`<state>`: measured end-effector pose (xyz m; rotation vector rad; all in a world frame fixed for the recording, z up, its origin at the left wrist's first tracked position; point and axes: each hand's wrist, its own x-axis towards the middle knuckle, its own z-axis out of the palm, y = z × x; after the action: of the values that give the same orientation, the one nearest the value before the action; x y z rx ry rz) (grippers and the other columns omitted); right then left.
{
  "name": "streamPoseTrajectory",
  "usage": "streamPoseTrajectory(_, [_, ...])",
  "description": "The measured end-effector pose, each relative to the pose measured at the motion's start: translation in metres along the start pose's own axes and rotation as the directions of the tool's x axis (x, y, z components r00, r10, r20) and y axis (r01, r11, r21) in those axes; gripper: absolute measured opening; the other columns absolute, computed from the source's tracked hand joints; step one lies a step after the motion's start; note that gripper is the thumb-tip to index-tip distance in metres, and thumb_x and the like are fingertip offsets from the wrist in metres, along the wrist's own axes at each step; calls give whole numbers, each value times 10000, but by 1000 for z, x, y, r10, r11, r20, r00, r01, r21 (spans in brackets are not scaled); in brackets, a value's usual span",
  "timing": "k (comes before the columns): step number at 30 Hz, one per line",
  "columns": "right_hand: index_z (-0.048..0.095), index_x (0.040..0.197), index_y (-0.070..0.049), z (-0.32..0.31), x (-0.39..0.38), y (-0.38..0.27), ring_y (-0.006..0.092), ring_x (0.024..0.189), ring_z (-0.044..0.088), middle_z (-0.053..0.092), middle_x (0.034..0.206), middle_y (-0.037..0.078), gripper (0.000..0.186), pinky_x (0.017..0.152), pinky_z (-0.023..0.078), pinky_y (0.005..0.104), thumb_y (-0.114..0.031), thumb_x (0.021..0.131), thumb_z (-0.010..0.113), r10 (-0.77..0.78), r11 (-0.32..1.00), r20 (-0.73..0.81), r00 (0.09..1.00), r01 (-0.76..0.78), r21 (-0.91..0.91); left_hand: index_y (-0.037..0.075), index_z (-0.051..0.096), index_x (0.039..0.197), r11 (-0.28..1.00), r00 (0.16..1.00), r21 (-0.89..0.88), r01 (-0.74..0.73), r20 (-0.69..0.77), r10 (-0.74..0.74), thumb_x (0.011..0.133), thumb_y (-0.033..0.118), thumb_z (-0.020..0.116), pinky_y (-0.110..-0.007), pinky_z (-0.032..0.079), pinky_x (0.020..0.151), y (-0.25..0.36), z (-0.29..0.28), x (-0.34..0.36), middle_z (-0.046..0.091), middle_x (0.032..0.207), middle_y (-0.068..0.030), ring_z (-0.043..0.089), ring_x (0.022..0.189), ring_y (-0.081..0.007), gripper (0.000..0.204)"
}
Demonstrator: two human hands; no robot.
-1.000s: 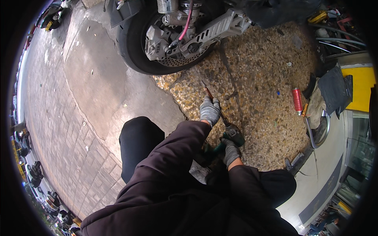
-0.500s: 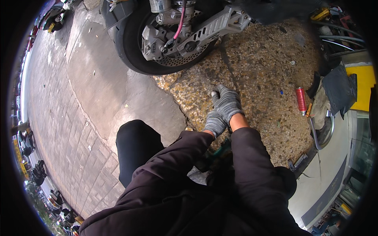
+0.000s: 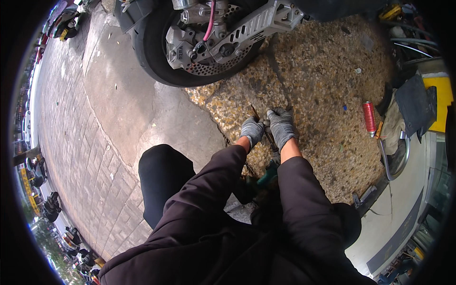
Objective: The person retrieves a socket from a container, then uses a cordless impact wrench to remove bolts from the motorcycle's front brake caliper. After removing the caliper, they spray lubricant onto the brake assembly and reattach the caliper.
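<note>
**Both gloved hands down on a thin tool over the pebbled ground**

The thin dark tool (image 3: pixel 254 113) lies low over the speckled pebble-and-concrete floor (image 3: pixel 323 85), its tip poking out up and to the left of your left hand (image 3: pixel 251 131), just below the motorcycle wheel. Your left hand, in a grey knit glove, is curled closed around the tool's shaft. Your right hand (image 3: pixel 281 127) — also in a grey glove — sits touching the left one, palm down, fingers bent over the same spot; whether those fingers actually clamp the tool or just press on it, you cannot tell from here, since the glove hides the contact.

Both dark sleeves run up from the lower edge, and between your forearms a green-handled tool (image 3: pixel 267 176) lies near your lap. Your left knee (image 3: pixel 161 171), in black trousers, sits bent to the left of the arms.

Further out, the motorcycle wheel (image 3: pixel 156 61) stands above your hands with its brake disc and silver caliper bracket (image 3: pixel 266 23) — well apart from the gloves. To the right a red spray can (image 3: pixel 369 116) lies on the floor, beside a dark cloth (image 3: pixel 415 104) and a yellow surface (image 3: pixel 441 95). Grey paving bricks (image 3: pixel 80 156) stretch away on the left.
</note>
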<state>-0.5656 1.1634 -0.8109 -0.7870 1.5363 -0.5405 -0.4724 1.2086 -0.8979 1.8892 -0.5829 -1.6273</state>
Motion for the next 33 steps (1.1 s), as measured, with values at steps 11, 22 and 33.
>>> streamPoseTrajectory(11, [639, 958, -51, -12, 0, 0, 174, 649, 629, 674, 790, 67, 140, 543, 522, 313, -156, 868, 622, 120, 984, 39, 992, -124, 128, 53, 591, 966, 796, 986, -583, 165, 125, -113, 926, 190, 505, -348, 509, 596, 26, -31, -22, 614, 787, -74, 583, 647, -205, 167])
streamPoseTrajectory(22, [639, 884, -17, 65, 44, 15, 211, 636, 599, 662, 787, 82, 97, 643, 502, 325, -60, 845, 561, -211, 848, 408, 888, -41, 528, 52, 584, 1101, 881, 980, -436, -184, -17, 197, 924, 240, 529, -287, 492, 678, 108, -61, -84, 615, 881, -32, 589, 772, -141, 264])
streamPoseTrajectory(33, [599, 967, -65, 70, -41, -108, 186, 580, 585, 627, 770, 74, 104, 484, 475, 312, -94, 879, 553, -284, 722, 463, 839, -131, 680, -19, 381, 1307, 640, 474, 218, -736, -509, 718, 750, 96, 770, -284, 456, 902, 199, -200, -93, 545, 1193, -116, 546, 1041, -187, 688])
